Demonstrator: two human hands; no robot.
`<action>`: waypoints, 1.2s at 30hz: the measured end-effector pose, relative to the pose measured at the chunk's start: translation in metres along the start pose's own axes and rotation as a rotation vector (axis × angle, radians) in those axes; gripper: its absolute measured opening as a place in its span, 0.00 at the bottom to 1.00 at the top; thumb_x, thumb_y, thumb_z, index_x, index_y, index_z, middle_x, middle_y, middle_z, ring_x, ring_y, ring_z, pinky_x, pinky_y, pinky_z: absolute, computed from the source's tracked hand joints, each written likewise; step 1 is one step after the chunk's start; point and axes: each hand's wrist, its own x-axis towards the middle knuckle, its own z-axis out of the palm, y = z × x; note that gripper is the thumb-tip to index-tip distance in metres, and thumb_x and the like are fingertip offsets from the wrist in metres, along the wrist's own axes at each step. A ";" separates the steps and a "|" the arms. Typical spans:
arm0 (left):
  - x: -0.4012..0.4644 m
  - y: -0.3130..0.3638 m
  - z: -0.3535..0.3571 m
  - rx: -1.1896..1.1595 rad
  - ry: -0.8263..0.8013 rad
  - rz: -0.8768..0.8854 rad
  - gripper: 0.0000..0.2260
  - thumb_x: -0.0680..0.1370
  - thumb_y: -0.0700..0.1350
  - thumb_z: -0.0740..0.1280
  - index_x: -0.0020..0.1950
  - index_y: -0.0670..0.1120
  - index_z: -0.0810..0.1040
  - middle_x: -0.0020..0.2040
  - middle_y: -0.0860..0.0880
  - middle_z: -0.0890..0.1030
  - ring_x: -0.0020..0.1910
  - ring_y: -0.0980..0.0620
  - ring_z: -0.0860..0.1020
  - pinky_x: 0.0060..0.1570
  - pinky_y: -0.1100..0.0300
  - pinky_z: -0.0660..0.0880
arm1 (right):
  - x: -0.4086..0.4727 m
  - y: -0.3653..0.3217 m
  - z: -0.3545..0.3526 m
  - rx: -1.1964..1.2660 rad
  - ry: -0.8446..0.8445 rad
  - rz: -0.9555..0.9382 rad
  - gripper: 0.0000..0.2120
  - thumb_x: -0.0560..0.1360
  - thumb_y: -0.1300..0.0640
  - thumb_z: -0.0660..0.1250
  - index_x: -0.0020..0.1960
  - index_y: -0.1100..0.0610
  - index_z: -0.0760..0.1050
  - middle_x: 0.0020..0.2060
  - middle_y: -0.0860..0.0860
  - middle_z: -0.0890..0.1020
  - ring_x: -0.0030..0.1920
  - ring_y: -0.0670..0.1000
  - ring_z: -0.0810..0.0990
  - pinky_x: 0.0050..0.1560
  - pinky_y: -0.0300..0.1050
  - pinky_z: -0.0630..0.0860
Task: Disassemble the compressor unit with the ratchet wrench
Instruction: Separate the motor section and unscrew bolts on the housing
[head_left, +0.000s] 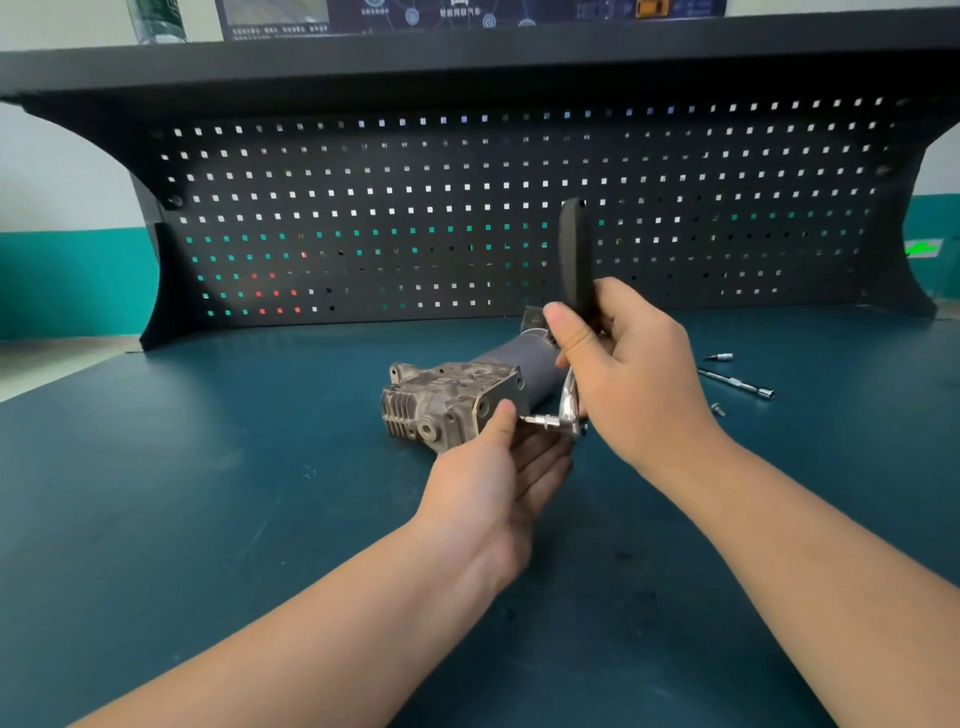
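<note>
Grey cast-metal compressor unit with dark cylindrical motor housing (457, 400): lies on its side at the middle of the dark teal workbench top (208, 493), finned end towards the left, motor end towards the far right.

Chrome ratchet wrench with black padded handle (574, 260): handle stands nearly upright, head low at the near right face of the compressor, a short bit reaching left to that face.

Right hand (634, 374): fingers and thumb curled round the lower part of the handle.

Left hand (498, 467): thumb tip on the bit where it meets the compressor, fingers lying loosely straight beneath the ratchet head.

Chrome extension bar (737, 383), small socket (719, 357) and small loose fastener (718, 409): on the bench to the right, apart from the compressor.

Black perforated back panel (415, 208): upright along the far edge.
</note>
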 end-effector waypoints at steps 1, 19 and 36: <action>-0.001 -0.001 0.001 0.020 -0.015 -0.025 0.11 0.79 0.46 0.62 0.46 0.38 0.76 0.33 0.43 0.83 0.30 0.51 0.83 0.32 0.60 0.81 | 0.001 0.001 -0.001 -0.003 0.013 0.012 0.12 0.79 0.52 0.63 0.42 0.60 0.73 0.31 0.55 0.78 0.35 0.54 0.77 0.38 0.49 0.72; -0.002 0.018 0.008 0.136 -0.153 0.087 0.13 0.78 0.45 0.61 0.45 0.37 0.79 0.38 0.41 0.84 0.35 0.49 0.84 0.34 0.60 0.81 | 0.010 0.000 -0.013 0.405 0.075 0.116 0.09 0.73 0.51 0.67 0.35 0.47 0.71 0.22 0.42 0.66 0.23 0.46 0.63 0.28 0.41 0.61; -0.001 0.028 0.005 0.617 -0.187 0.485 0.17 0.80 0.47 0.60 0.36 0.43 0.80 0.27 0.45 0.78 0.25 0.52 0.76 0.27 0.62 0.75 | 0.008 0.005 -0.015 0.148 -0.450 0.207 0.04 0.71 0.58 0.73 0.39 0.50 0.81 0.29 0.42 0.80 0.35 0.40 0.77 0.44 0.40 0.75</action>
